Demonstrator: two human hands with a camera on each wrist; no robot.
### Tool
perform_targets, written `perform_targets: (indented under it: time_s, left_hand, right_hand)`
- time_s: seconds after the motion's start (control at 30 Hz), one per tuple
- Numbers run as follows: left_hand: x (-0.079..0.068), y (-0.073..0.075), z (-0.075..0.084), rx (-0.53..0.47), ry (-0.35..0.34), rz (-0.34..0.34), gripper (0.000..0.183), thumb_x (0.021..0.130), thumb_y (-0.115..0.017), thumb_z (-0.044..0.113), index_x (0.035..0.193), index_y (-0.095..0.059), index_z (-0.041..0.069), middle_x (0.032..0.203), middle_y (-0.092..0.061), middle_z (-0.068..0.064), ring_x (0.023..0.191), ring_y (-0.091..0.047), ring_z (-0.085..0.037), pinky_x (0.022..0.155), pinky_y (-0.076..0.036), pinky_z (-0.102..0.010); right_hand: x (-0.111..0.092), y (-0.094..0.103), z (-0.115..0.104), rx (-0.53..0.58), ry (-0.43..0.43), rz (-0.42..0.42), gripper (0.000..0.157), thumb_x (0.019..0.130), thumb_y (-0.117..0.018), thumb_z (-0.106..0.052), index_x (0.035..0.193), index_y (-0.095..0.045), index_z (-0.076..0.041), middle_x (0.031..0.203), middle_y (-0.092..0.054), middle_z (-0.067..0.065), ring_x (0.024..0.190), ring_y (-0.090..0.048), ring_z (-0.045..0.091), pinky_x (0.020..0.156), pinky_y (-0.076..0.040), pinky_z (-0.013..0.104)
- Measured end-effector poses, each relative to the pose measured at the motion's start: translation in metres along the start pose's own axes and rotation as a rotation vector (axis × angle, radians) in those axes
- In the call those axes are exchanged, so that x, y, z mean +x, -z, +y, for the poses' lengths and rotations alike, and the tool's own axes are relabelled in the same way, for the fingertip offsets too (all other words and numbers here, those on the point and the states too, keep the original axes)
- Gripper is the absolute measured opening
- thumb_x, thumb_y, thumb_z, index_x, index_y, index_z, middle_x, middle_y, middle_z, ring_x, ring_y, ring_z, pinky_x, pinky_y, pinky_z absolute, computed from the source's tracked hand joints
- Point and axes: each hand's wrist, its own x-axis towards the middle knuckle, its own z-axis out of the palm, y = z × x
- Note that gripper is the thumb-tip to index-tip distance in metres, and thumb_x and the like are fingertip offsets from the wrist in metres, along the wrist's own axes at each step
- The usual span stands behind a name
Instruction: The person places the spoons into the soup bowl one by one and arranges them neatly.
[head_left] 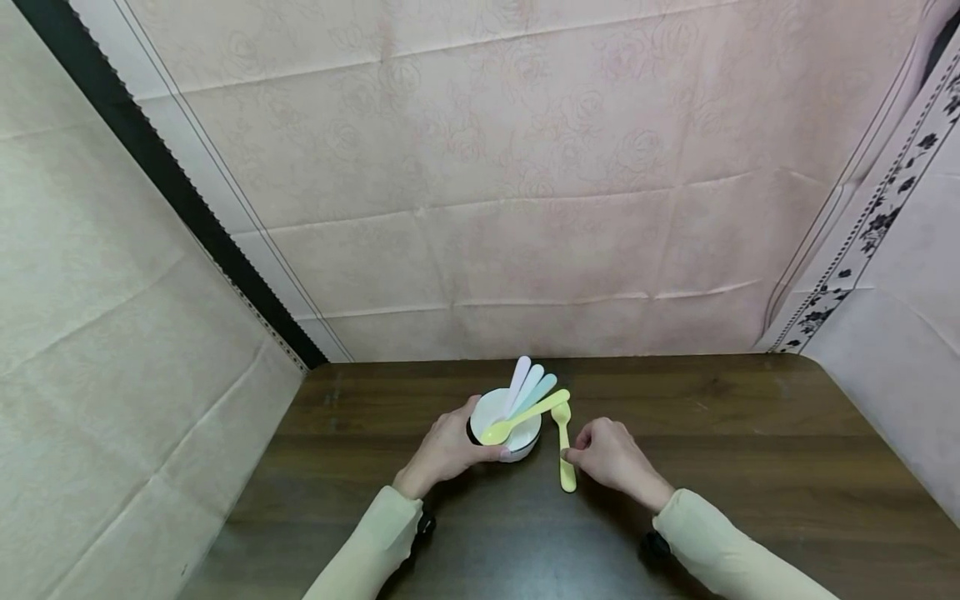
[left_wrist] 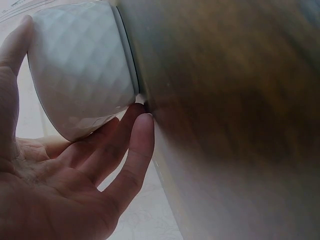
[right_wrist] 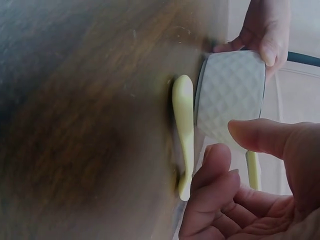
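Note:
A white bowl with a dark rim and a diamond-patterned outside stands upright on the table. My left hand grips its side, thumb near the rim and fingers around the wall. Inside lean a lilac spoon, a light blue spoon and a blue-green spoon; their lower ends are hidden. Across the top lies a yellow spoon. Another yellow spoon rests on the table right of the bowl. My right hand is beside that spoon, its thumb and fingertips apart in the right wrist view.
The brown wooden table ends at a pale cloth wall just behind the bowl. More cloth hangs at the left and right sides. Both forearms come in from the front edge.

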Motion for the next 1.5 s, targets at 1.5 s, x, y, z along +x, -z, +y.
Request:
perform_targets:
  time_s: [1.5]
  left_hand:
    - [0.001, -0.001, -0.002, 0.014, -0.02, 0.01, 0.097, 0.08, -0.094, 0.057, 0.157, -0.052, 0.016, 0.136, -0.073, -0.006, 0.106, -0.065, -0.019, 0.097, -0.054, -0.043]
  right_hand:
    - [-0.003, -0.021, 0.003, -0.001, -0.075, -0.07, 0.034, 0.091, -0.089, -0.02, 0.066, -0.067, -0.013, 0.048, -0.061, -0.002, 0.045, -0.062, 0.012, 0.05, -0.046, 0.026]
